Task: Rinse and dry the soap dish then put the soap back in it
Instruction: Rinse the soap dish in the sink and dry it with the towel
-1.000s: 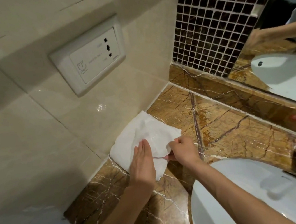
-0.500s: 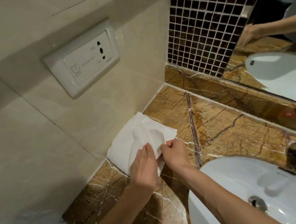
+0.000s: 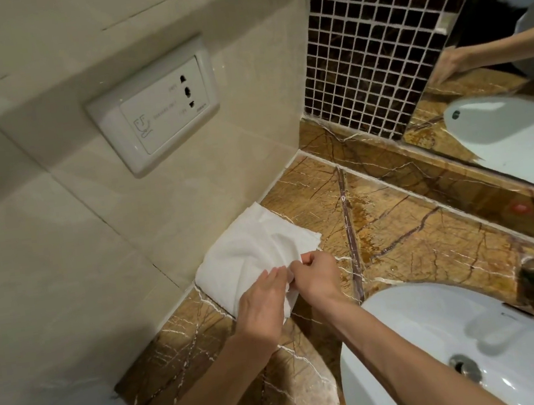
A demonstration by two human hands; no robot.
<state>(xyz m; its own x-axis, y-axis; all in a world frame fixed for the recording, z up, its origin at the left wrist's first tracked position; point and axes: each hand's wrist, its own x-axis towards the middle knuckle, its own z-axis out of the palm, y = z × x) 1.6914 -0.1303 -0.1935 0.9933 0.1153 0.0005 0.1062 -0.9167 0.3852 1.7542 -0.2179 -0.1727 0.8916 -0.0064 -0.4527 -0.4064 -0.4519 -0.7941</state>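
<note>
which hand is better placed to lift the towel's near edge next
Right, probably. The right hand already has its fingertips pinching a fold at the white towel edge, while the left hand lies flat on the towel, pressing it to the marble counter.

The tabletop is brown and amber marble, crossed by thin white and dark veins, with one dark stripe running from near to far. On it at the left lies a plain white cloth. The basin at the near right is glossy white. The left wall is pale cream tile carrying a white socket plate with grey markings. The far wall is a dark brown mosaic of small squares with white grout.
</note>
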